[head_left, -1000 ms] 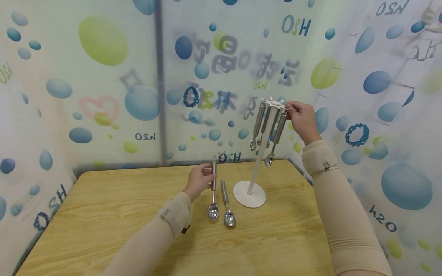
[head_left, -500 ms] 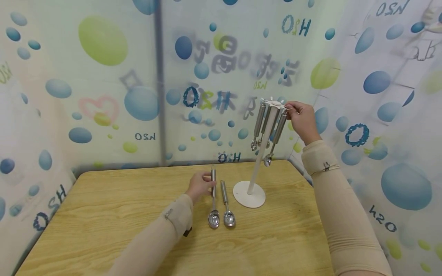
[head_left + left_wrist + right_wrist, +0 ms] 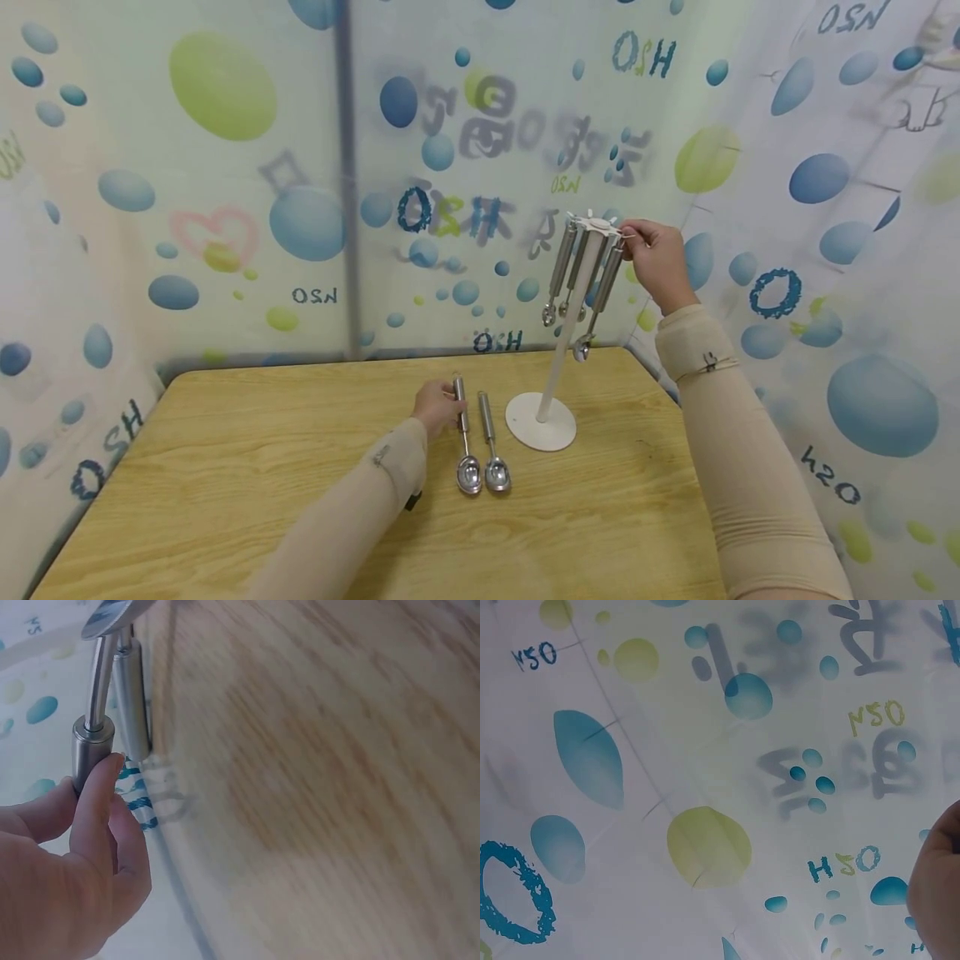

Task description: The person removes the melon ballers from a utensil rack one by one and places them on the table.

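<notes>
- The tabletop (image 3: 225, 467) was the biggest thing in play, a pale wood surface with bubble-print curtains close round its back and sides; the stand stood towards its far right corner, so a hard knock could, in my judgement, have sent it towards the curtain.
- The white stand (image 3: 542, 422) rose on a thin pole from a round base, with three scoops (image 3: 576, 279) hanging from hooks under its top disc. It looked top-heavy, and a sideways pull up there could have tipped it.
- The right hand (image 3: 655, 254) was up at that top disc, fingers curled and pinching at a hook or the loop of the nearest hanging scoop; which one, I could not tell. A tug off-line risked swinging the hanging scoops into each other or slipping one off its hook.
- The left hand (image 3: 437, 406) was low on the tabletop, fingers and thumb wrapped round the handle of a scoop (image 3: 464, 437), whose bowl rested on the wood.
- A second scoop (image 3: 491, 443) lay just beside the held one, their bowls nearly touching. Sliding or lifting the held scoop carelessly could have nudged that neighbour and rolled it towards the stand's base.
- The steel handle looked smooth in the left wrist view, so a slack grip could have let it slide.
</notes>
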`<state>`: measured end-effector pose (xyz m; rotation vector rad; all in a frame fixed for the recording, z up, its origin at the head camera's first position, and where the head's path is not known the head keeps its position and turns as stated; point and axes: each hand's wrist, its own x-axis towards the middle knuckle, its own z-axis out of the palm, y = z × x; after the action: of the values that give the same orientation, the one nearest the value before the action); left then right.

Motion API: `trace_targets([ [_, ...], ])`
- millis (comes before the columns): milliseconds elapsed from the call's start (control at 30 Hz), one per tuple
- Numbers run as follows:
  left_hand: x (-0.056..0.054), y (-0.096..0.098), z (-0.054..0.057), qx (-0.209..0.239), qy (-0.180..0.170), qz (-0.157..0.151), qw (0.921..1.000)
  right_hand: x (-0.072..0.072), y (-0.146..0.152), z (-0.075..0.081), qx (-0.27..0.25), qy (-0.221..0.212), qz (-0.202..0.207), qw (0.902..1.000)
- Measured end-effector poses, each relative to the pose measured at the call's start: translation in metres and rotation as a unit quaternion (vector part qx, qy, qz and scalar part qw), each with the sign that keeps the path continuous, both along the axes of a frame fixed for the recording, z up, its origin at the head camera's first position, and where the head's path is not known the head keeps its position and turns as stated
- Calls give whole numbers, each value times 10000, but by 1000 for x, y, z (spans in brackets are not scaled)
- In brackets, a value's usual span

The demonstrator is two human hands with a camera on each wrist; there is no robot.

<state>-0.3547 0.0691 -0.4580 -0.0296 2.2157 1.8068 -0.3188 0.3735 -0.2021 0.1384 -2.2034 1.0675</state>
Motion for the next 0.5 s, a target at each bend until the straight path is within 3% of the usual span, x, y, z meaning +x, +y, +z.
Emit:
trace_targets([
  [233,-10,3,-10,-226,-100,26,9997,0,-1,0,-27,7,113,9999],
  [500,-7,9,-12,-833,-1,46,9965,0,-1,0,-17,-9,71,10000],
])
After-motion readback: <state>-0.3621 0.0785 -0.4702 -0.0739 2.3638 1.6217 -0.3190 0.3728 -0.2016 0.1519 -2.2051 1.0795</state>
